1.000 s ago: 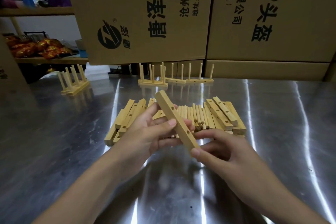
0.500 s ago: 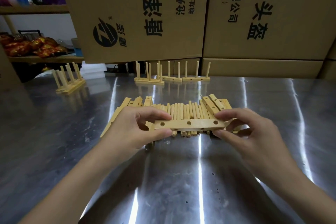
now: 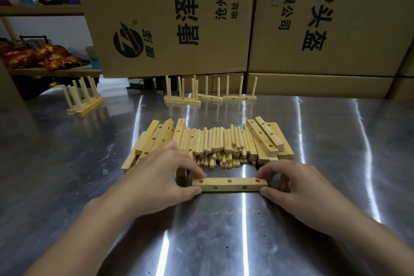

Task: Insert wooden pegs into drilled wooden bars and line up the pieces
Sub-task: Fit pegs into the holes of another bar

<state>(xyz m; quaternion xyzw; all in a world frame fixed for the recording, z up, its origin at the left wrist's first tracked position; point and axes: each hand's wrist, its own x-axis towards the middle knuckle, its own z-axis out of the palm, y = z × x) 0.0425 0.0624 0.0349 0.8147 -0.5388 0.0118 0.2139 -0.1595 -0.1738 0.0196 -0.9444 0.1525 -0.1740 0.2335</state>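
A drilled wooden bar (image 3: 230,184) lies crosswise on the steel table (image 3: 224,242), holes facing up and toward me. My left hand (image 3: 156,177) pinches its left end between thumb and fingers. My right hand (image 3: 298,184) pinches its right end the same way. Just beyond the bar lies a pile of loose pegs (image 3: 219,148), flanked by drilled bars on the left (image 3: 154,139) and on the right (image 3: 266,141).
Finished bars with upright pegs stand in a row at the table's back (image 3: 208,96), and another group stands at the far left (image 3: 84,101). Large cardboard boxes (image 3: 246,18) wall off the back. A shelf with red packets (image 3: 35,56) is at left.
The bar was held tilted in the air, then turned level in front of the pile. Both hands have brought it down and toward me onto the table.
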